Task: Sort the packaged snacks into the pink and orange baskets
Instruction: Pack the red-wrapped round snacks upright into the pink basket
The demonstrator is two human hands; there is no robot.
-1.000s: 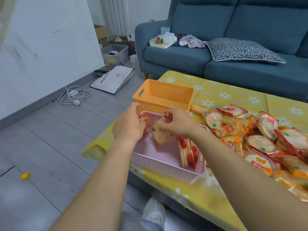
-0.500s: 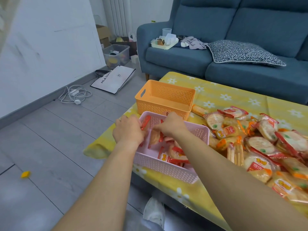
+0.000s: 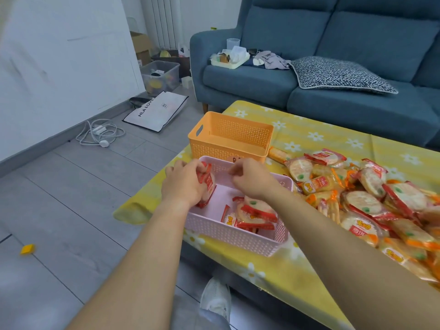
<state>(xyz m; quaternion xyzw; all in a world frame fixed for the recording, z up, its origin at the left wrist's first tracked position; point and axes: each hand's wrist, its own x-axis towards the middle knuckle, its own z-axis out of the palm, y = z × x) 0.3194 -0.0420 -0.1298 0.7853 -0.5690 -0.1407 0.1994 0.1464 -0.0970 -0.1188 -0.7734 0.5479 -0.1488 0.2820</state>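
Soft even daylight, faint shadows, no glare, wide-angle bending at edges, slight overall softness

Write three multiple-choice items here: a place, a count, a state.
1. Where is the orange basket? A on the sofa; B on the table, beyond the pink basket; C on the floor.
2. How many baskets are on the table? A two; B three; C four.
3. What is the left hand doing? A lying flat; B gripping a snack pack; C lifting the orange basket.
B: it stands past the pink rim. A: only pink and orange. B: it curls round the pack.
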